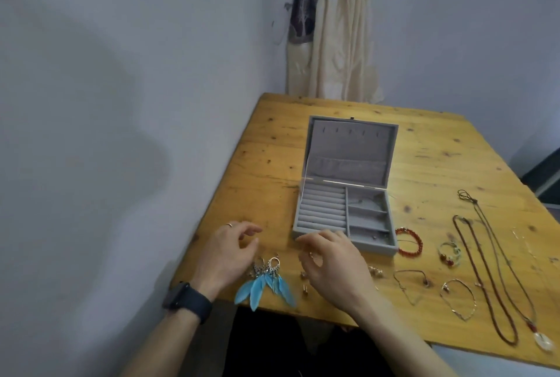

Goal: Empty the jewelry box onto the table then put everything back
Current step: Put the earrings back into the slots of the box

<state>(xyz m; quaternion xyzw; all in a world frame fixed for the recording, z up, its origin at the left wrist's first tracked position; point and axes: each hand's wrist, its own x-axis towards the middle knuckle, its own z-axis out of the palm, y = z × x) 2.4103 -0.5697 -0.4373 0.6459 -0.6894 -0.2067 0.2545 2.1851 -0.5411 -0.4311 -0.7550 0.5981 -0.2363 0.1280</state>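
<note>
The grey jewelry box (345,216) stands open on the wooden table (424,164), lid upright; its ring rolls are bare and small bits lie in the right compartments. My right hand (333,270) hovers at the box's front left corner, thumb and forefinger pinching a small piece of jewelry (310,254). My left hand (230,252), loosely curled and holding nothing, floats above the blue feather earrings (263,284). Small stud earrings (304,288) lie between my hands.
To the right of the box lie a red bead bracelet (409,242), a beaded ring cluster (450,254), two thin bracelets (409,284), and long cord necklaces (485,279) with a white pendant (542,340). The wall is on the left; the table's near edge is under my wrists.
</note>
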